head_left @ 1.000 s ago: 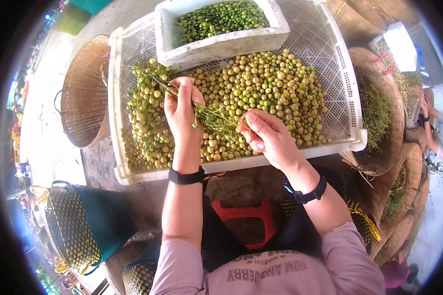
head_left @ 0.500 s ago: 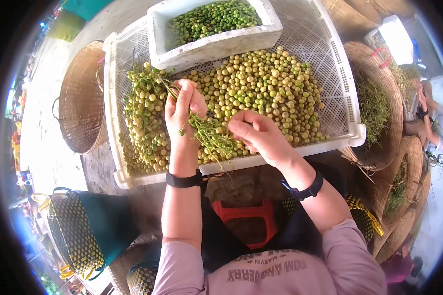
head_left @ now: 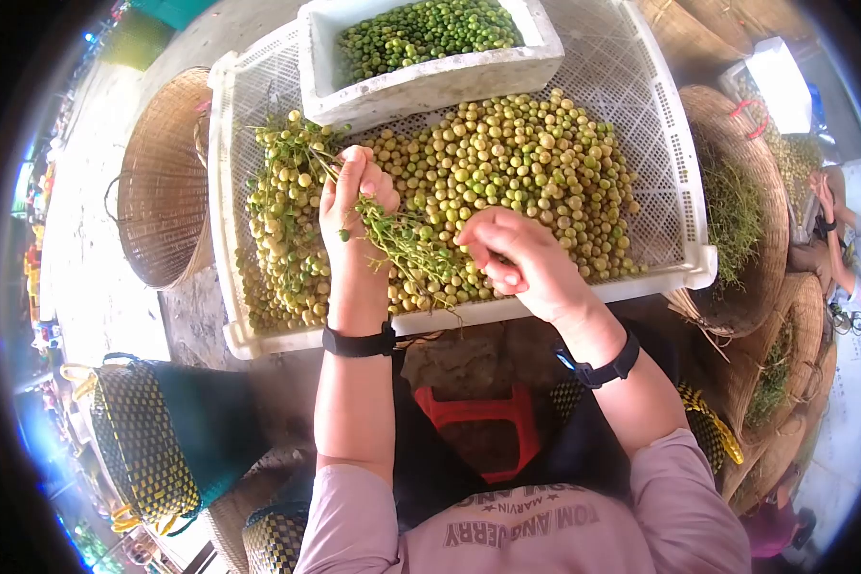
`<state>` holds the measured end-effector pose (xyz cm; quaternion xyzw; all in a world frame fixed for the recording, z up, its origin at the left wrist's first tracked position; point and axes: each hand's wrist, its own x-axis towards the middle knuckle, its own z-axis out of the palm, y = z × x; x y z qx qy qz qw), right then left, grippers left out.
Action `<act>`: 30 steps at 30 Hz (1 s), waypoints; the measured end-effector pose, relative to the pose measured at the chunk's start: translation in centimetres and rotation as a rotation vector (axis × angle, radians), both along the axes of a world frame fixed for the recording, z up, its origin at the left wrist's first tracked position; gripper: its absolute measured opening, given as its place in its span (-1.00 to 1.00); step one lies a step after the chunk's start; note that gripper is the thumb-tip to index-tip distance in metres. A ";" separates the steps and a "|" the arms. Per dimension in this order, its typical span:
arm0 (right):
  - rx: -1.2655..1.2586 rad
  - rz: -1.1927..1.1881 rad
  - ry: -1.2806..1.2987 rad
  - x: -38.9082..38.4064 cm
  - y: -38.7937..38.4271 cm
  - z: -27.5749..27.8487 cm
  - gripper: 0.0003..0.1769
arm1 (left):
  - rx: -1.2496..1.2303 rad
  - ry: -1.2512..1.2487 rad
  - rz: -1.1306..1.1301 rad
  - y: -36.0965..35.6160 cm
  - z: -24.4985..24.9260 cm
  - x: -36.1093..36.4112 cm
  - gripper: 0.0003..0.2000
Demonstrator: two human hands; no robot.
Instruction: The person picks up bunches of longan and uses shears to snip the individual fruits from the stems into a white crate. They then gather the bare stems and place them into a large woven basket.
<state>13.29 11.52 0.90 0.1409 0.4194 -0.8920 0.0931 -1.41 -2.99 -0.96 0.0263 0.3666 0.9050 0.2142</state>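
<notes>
White perforated tray (head_left: 631, 96), bearing round yellow-green fruit (head_left: 526, 172) and, at its far side, a white box (head_left: 440, 84) of greener fruit (head_left: 430, 38). Above the tray, the left hand (head_left: 352, 203) clasps a green stem bunch (head_left: 416, 249); the right hand (head_left: 524, 256) curls beside it, whether pinching anything I cannot tell. Left of the tray: pale floor (head_left: 86, 239), a woven basket (head_left: 163, 182); right of it: a wicker basket (head_left: 722, 120) of twiggy stems (head_left: 732, 220)

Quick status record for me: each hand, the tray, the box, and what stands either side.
left hand: closed on a bunch of green stems
right hand: close beside the stems; grip unclear
tray: white, holding loose yellow-green fruit
box: white, at the tray's far side, holding greener fruit
left side: woven basket
right side: another basket, holding greenery
</notes>
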 end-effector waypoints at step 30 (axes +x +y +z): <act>0.176 0.054 0.032 -0.2 -3.1 -1.2 -0.75 | 0.593 -0.137 -0.379 0.1 -0.2 -0.3 -0.80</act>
